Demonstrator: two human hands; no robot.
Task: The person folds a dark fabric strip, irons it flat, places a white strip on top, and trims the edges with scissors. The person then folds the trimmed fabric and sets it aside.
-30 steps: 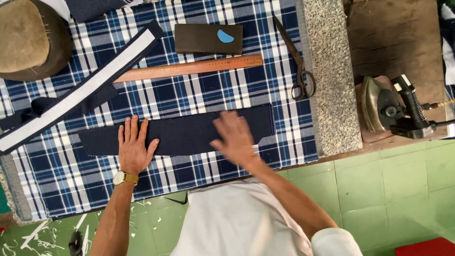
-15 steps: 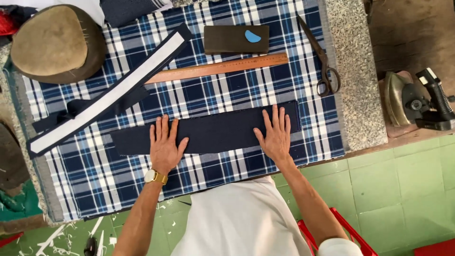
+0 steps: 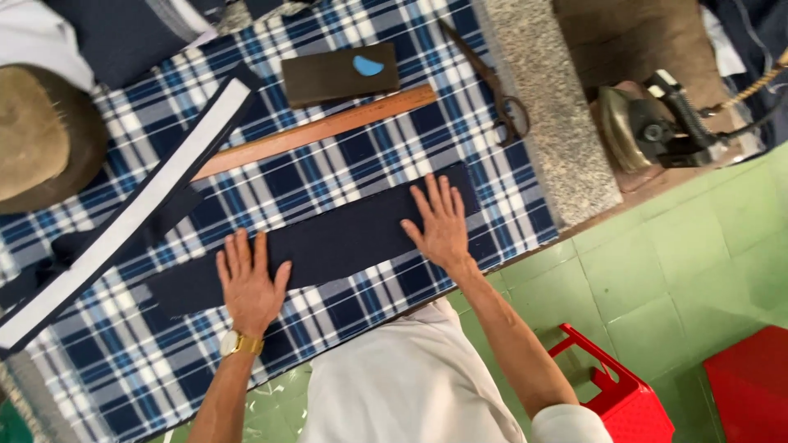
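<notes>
- We press our left hand (image 3: 249, 287) flat on the near-left part of the dark navy fabric strip (image 3: 328, 244), fingers (image 3: 240, 256) spread open and gripping nothing.
- Our right hand (image 3: 443, 226) lies flat on the strip's right part, its fingers likewise splayed and holding nothing.
- The strip stretches across the blue-and-white plaid cloth (image 3: 386, 156) that covers the tabletop, between our two palms.
- Beyond the strip, a long wooden ruler (image 3: 316, 131) lies slanted on the plaid.
- Past the ruler sits a dark block (image 3: 328, 78) with a blue chalk piece (image 3: 368, 66) on it.
- Scissors (image 3: 492, 86) rest at the cloth's right edge, beside a speckled stone slab (image 3: 546, 123).
- A white-and-navy band (image 3: 131, 221) runs diagonally on the left.
- An iron (image 3: 632, 123) stands to the right, well apart.
</notes>
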